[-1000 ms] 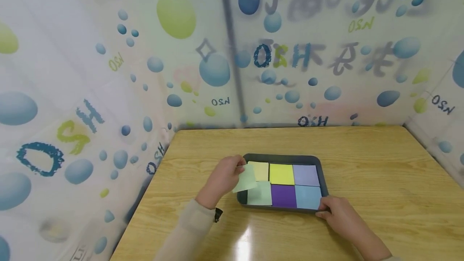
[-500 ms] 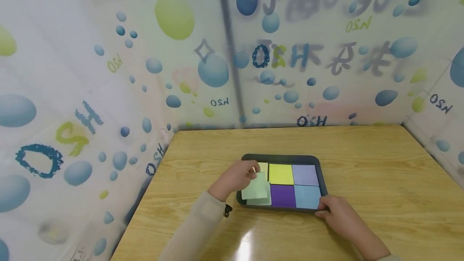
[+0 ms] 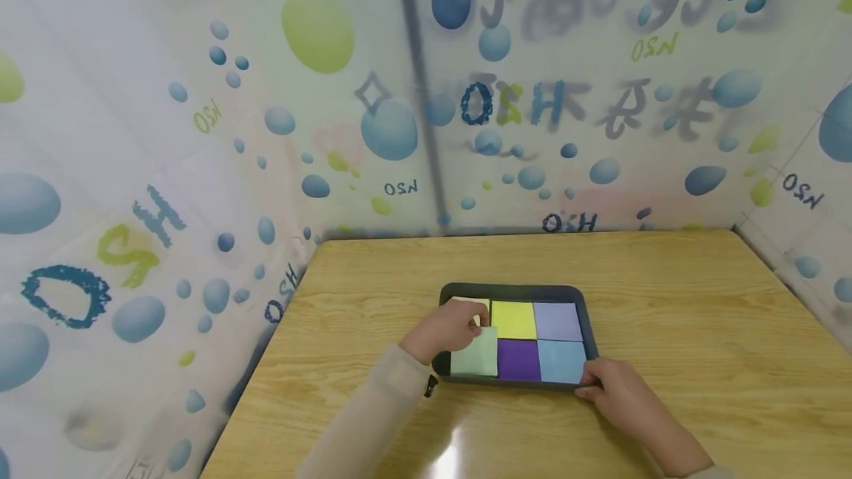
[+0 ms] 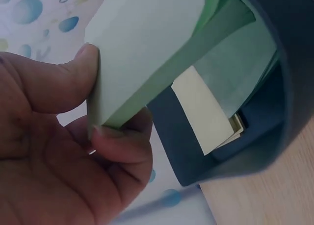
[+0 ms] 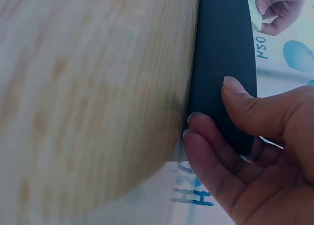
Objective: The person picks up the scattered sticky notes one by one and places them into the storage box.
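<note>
A dark tray [image 3: 512,292] holds two rows of square sticky notes. Between its thumb and curled fingers, my left hand [image 3: 447,327] pinches the edge of a pale green sticky note [image 4: 142,38], over the tray's front left square. Beneath it in the left wrist view lie more green notes [image 4: 240,63] and a cream pad [image 4: 203,112]. At the tray's front right corner, my right hand [image 3: 615,394] grips the rim, thumb on the outer wall [image 5: 223,48]. My left hand partly covers the cream pad in the head view.
Yellow [image 3: 513,320] and lavender [image 3: 558,321] squares fill the back row; purple [image 3: 518,359] and blue [image 3: 561,361] ones sit in front. The tray rests on a wooden table [image 3: 373,272]. Printed curtains [image 3: 266,58] hang behind and at the sides.
My left hand has moved right and slightly down with the green sticky note, from the tray's left side onto the front left square. My right hand stays on the tray's corner.
</note>
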The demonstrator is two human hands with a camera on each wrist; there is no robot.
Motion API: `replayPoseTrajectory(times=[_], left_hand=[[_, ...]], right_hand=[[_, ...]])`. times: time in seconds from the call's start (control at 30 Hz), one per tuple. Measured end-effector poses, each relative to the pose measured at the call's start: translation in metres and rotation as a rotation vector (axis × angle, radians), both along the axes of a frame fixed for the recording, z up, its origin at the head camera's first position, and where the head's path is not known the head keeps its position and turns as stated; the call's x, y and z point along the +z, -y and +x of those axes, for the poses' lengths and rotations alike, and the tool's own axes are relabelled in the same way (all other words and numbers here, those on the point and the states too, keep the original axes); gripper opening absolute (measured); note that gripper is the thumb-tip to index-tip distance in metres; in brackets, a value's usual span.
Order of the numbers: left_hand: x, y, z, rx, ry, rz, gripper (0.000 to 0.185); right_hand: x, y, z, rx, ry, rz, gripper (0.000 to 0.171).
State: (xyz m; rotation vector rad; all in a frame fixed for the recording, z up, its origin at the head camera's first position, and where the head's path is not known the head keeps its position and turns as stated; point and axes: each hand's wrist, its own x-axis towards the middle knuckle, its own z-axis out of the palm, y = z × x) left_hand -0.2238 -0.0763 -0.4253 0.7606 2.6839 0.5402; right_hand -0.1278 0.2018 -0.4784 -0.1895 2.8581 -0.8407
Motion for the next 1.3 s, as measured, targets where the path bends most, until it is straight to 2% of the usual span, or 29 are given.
replayPoseTrajectory(times=[0.3, 0.47, 0.7, 0.93, 1.2, 1.3], left_hand=[[-0.011, -0.003, 0.0, 0.053, 0.018, -0.046, 0.01], [-0.012, -0.003, 0.0, 0.086, 0.035, -0.082, 0.013], [-0.018, -0.006, 0.003, 0.081, -0.006, -0.166, 0.03], [-0.024, -0.009, 0.006, 0.085, -0.083, -0.223, 0.029], [-0.027, -0.009, 0.008, 0.107, -0.101, -0.222, 0.029], [-0.028, -0.007, 0.012, 0.102, -0.151, -0.199, 0.027]], right_hand=[[0.002, 0.001, 0.001, 0.001, 0.006, -0.003, 0.021], [0.001, 0.001, 0.002, 0.009, -0.021, -0.009, 0.023], [0.0, 0.0, 0.003, 0.012, -0.023, -0.011, 0.024], [-0.001, -0.001, 0.002, 0.023, -0.028, -0.009, 0.023], [0.003, -0.006, 0.001, 0.062, 0.025, -0.033, 0.012], [0.007, -0.007, 0.002, 0.076, 0.029, -0.016, 0.015]])
